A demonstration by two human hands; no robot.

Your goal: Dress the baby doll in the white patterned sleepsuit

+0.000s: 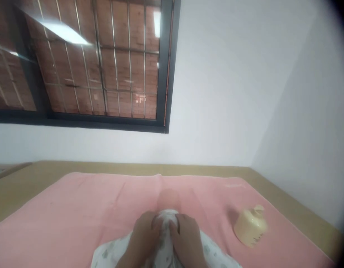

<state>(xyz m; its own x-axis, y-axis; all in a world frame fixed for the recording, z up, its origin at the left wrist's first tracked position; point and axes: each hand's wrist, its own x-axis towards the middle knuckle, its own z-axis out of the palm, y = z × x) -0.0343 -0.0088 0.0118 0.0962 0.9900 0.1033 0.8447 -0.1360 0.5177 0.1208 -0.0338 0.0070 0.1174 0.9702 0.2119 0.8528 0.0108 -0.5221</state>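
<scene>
A white cloth with a grey-green leaf-like print (105,253) spreads across the near middle of the pink sheet. Above its gathered top edge shows a smooth, rounded form (168,200), like a doll's head seen from the crown. My left hand (145,234) is closed on the printed cloth just below that form, thumb on top. On the other side, my right hand (188,236) grips the same cloth, its thumb facing the left one. Whatever lies under the cloth is hidden, and the fingertips are partly out of sight.
A pink sheet (77,208) covers most of the wooden table (149,169). To the right stands a pale yellow rounded pot (250,227) with a knob-like top and dark marks. Behind are a white wall (216,93) and a barred window (124,63).
</scene>
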